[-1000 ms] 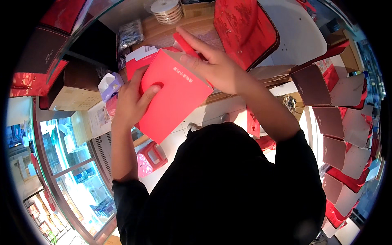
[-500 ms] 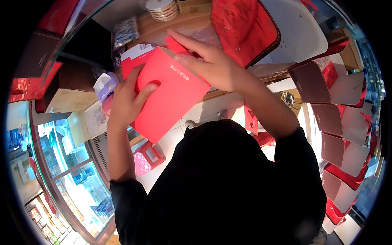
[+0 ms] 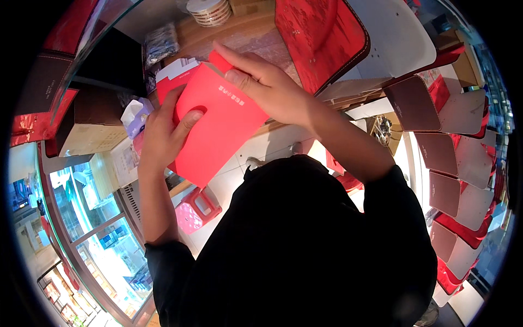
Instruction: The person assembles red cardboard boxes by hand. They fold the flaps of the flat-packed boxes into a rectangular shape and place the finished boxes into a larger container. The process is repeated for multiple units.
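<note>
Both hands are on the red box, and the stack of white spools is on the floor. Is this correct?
Not quite: in the head view, the stack of white spools sits on the wooden tabletop. The left hand and right hand are both on the red box, as you say.

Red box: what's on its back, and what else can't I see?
All in the head view:
Far side of the box: hidden by its near face.
Where the red piece may join the box: covered by the right hand.
The shoes: mostly hidden by black clothing.
Top of the spools: cut off by the upper edge.
Goods at the far right: too small and blurred.
</note>
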`<state>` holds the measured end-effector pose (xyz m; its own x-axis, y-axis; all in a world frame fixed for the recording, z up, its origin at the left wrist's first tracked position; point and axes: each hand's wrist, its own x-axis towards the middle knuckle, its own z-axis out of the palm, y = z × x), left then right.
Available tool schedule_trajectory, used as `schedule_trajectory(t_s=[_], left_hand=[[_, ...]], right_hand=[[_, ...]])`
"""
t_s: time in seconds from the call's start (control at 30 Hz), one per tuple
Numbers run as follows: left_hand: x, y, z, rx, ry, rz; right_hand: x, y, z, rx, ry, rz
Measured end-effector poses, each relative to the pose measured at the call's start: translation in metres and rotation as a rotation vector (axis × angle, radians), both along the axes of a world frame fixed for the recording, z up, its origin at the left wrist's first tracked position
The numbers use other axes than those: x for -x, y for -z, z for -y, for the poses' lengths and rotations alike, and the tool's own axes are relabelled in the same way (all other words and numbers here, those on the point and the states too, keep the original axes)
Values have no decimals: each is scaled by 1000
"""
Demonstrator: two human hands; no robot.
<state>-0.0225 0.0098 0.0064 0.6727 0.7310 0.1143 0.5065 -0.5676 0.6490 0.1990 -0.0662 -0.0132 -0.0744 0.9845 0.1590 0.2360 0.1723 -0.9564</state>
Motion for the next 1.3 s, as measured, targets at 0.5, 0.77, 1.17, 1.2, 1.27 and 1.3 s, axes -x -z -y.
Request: schedule_trajectory(t_s=[0.5,0.77,1.17,1.2,1.27,1.3], left_hand=[[0,-3,7,-136,10,-110],[-4,-11,17,-152,-5,-164],[2,-1,18,-223,0,-121],[2,-4,19,-210,-13,-134],[1,-7,20,-213,-23,-150],[-1,-8,20,-227,-21,-153]], right_hand=[[2,4,10,-26,-39,-98],[9,3,23,-119,-55,119],[14,8,24,-118,-53,101],[14,7,27,-80,1,112],[15,6,33,-53,35,113],[16,7,36,-59,15,102]])
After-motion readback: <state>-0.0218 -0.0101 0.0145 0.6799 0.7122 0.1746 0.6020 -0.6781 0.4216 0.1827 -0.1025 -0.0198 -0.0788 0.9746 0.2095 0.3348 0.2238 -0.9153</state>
